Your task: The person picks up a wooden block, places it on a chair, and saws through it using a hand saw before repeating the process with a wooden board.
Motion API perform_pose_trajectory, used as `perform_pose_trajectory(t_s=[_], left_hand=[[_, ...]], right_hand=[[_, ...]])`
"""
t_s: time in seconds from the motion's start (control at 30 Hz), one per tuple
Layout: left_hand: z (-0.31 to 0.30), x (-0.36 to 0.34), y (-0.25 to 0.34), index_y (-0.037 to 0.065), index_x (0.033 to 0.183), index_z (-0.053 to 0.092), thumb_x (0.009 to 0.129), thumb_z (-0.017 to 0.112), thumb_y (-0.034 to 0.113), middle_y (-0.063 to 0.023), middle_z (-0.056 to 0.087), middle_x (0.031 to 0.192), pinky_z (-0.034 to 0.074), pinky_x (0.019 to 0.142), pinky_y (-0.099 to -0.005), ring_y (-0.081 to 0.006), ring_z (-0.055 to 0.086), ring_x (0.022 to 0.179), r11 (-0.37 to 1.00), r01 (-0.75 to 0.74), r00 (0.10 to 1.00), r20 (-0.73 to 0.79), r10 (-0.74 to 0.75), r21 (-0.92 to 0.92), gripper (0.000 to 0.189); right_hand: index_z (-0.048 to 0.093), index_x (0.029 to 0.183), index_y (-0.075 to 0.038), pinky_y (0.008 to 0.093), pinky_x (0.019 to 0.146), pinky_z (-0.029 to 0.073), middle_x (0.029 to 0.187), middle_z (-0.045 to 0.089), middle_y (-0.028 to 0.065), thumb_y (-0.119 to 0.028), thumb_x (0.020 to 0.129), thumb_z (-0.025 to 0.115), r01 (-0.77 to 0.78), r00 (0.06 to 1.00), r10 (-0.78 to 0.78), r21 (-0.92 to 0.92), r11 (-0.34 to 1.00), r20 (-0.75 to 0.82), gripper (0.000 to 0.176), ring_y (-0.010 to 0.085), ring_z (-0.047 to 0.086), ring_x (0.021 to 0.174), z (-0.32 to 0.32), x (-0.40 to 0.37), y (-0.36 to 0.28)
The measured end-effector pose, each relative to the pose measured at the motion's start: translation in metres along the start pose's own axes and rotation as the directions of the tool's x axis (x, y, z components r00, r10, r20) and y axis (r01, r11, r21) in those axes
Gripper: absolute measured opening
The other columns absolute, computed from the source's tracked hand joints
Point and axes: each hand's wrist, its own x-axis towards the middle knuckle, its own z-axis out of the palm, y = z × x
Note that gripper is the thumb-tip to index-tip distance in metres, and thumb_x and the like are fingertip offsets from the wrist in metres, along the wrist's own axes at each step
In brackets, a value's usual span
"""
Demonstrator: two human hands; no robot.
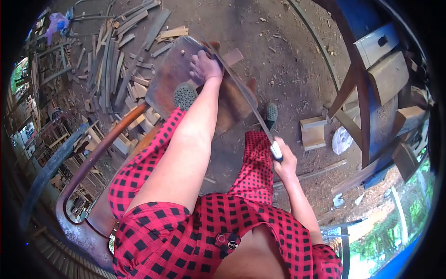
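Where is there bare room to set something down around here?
Widest is the floor between the seat and the long curved strip, with only scattered chips. A smaller patch is the seat's left part, beside the left hand and left shoe. Crowded: left of the seat, with heaped sticks, and far right, among wood blocks.

Red-and-black checked clothing [186, 232], grey-green shoes [185, 96], blue post [355, 18]
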Motion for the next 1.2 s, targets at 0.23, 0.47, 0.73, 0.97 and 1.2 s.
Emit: perform_pose_trajectory(t_s=[0.23,0.47,0.73,0.97,1.2], left_hand=[[-0.001,0.006,0.003,0.019,0.095,0.061,0.083,0.056,0.043,-0.0074,0.055,0.111,0.038,0.089,-0.0483,-0.0298,0.051,0.112,0.998,0.037,0.997,0.064,-0.04,0.046,0.027],[-0.005,0.003,0.005,0.02,0.092,0.06,0.082,0.056,0.038,-0.006,0.054,0.108,0.038,0.089,-0.0473,-0.0286,0.05,0.112,1.0,0.025,0.999,0.031,-0.025,0.015,0.021],[-0.001,0.004,0.003,0.02,0.089,0.062,0.082,0.057,0.041,-0.0064,0.056,0.103,0.039,0.084,-0.0461,-0.0286,0.052,0.105,0.999,0.012,1.0,0.012,-0.013,0.047,0.023],[0.0,0.005,0.0,0.019,0.088,0.061,0.082,0.058,0.044,-0.0074,0.055,0.102,0.038,0.083,-0.0469,-0.0297,0.052,0.104,1.0,0.012,1.0,0.004,-0.012,0.008,0.026],[-0.004,0.005,0.004,0.019,0.088,0.06,0.083,0.057,0.041,-0.0084,0.054,0.102,0.038,0.082,-0.0474,-0.0301,0.052,0.103,1.0,0.002,1.0,0.018,-0.003,0.018,0.023]], right_hand=[[0.055,0.127,-0.012,0.0392,0.09,0.049,0.117,0.061,0.0181,0.003,0.071,0.056,-0.076,0.994,0.078,-0.02,0.997,0.081,0.058,0.0361,0.058,0.11,0.015,0.033,-0.014],[0.051,0.131,-0.019,0.0451,0.073,0.052,0.097,0.063,0.0147,0.0,0.07,0.059,0.045,0.999,-0.045,-0.052,0.998,0.004,0.064,0.0376,0.063,0.088,0.016,0.012,0.01],[0.051,0.131,-0.02,0.0449,0.07,0.052,0.091,0.061,0.0141,0.002,0.065,0.057,0.029,0.999,-0.027,-0.086,0.996,0.018,0.069,0.0375,0.062,0.081,0.016,0.032,-0.01],[0.05,0.131,-0.021,0.0453,0.071,0.051,0.094,0.062,0.014,0.001,0.067,0.058,0.01,1.0,-0.009,-0.038,0.999,0.016,0.068,0.0381,0.063,0.083,0.016,0.02,-0.002],[0.051,0.13,-0.021,0.0467,0.078,0.051,0.1,0.064,0.0166,-0.003,0.071,0.057,-0.02,0.999,0.021,-0.022,1.0,0.036,0.061,0.0399,0.062,0.094,0.02,0.033,-0.017]])
